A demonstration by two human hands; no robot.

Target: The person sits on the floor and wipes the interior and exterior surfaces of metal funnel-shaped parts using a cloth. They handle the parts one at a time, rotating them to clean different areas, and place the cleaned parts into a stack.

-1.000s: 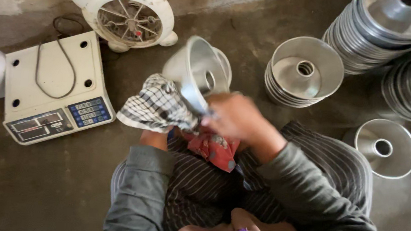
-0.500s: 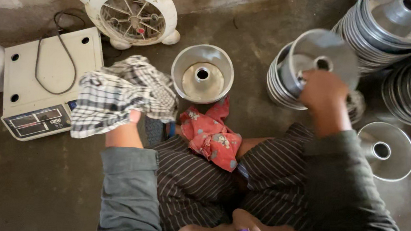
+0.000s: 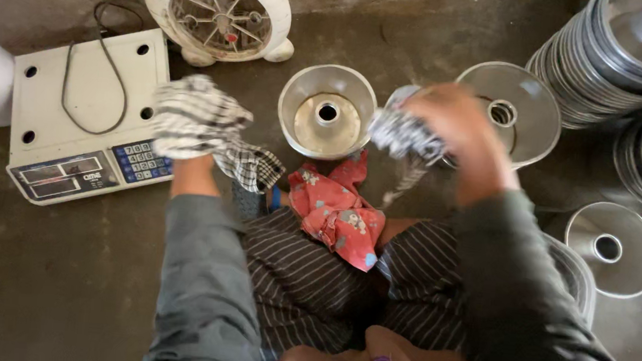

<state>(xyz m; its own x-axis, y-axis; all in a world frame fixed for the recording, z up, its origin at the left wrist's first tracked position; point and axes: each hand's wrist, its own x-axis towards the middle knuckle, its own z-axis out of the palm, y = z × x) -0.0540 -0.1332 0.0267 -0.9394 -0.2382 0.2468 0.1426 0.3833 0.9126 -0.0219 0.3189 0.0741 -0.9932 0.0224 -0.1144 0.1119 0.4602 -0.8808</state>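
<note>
My left hand point(image 3: 194, 164) is mostly hidden under a black-and-white checked cloth point(image 3: 202, 125), which it grips above the edge of a white weighing scale point(image 3: 82, 116). My right hand point(image 3: 458, 130) is blurred. It is closed on a shiny metal ring pan point(image 3: 517, 108) that is tilted toward me. A bit of checked cloth point(image 3: 401, 137) bunches at its fingers. Between my hands another ring pan point(image 3: 326, 112) stands open side up on the floor. A red floral cloth point(image 3: 337, 212) lies on my striped lap.
A white fan point(image 3: 220, 12) lies at the back beside the scale and its black cord. Tall stacks of metal pans point(image 3: 629, 52) crowd the right side. A single upturned pan point(image 3: 612, 249) rests on the concrete floor by my right knee.
My right hand has drawn the ring pan from the right-hand stack toward the middle. My left hand with the checked cloth has stayed by the scale.
</note>
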